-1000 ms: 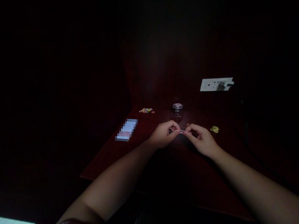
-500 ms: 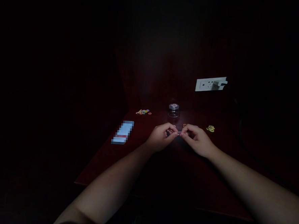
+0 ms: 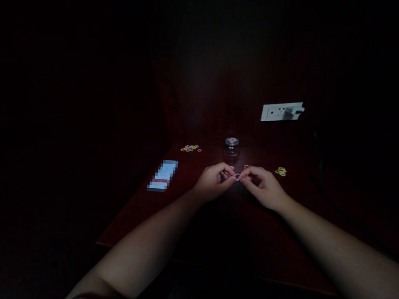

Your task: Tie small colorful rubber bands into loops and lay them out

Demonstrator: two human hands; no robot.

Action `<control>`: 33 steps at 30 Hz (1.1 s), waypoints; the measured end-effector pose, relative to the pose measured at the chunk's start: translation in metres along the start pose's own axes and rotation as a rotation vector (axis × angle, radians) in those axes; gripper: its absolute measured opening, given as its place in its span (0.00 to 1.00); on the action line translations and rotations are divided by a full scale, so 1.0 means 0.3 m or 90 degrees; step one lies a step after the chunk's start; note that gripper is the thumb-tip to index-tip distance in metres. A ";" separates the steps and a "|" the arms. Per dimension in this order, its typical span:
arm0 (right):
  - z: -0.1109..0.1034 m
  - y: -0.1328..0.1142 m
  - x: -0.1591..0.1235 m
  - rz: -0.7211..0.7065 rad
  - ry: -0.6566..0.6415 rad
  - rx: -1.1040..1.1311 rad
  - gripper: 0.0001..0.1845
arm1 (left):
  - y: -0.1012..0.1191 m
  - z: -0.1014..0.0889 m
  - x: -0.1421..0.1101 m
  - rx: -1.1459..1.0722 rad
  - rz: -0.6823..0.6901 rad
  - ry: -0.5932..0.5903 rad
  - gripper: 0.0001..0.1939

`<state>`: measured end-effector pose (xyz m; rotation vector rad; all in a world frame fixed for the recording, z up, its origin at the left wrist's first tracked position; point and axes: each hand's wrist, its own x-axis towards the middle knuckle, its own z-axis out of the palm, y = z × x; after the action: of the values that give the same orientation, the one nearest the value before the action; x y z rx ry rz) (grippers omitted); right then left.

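Between my two hands is a small pale pinkish hair tie [image 3: 237, 177], its ring shape showing. My left hand [image 3: 214, 181] pinches one side of it with thumb and forefinger. On the other side, my right hand [image 3: 264, 187] grips it the same way. Just behind my fingers lie a few more small ties, partly hidden, among them a reddish tie [image 3: 246, 166]. A bunch of yellow hair ties [image 3: 280, 171] rests to the right of my right hand.
Farther back on the dark red table [image 3: 137, 222] stands a clear round jar [image 3: 231, 148] with a lid. Multicoloured hair ties [image 3: 190, 148] lie at the back left, near a lit phone [image 3: 163, 175]. A wall socket [image 3: 282, 111] holds a plug with a dark cable.
The hair tie between my fingers has turned from looking like a thin line to showing as an open ring. Both hands stay in nearly the same place.
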<state>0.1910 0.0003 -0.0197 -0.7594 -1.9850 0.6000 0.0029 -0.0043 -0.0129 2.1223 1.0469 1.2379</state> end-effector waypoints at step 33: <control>0.009 -0.048 0.011 -0.022 0.049 -0.091 0.02 | 0.007 -0.012 -0.005 -0.030 0.026 -0.045 0.11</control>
<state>0.1833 -0.0077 -0.0094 -0.8209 -1.9812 0.4059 0.0000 -0.0067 -0.0105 2.1451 0.9406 1.1848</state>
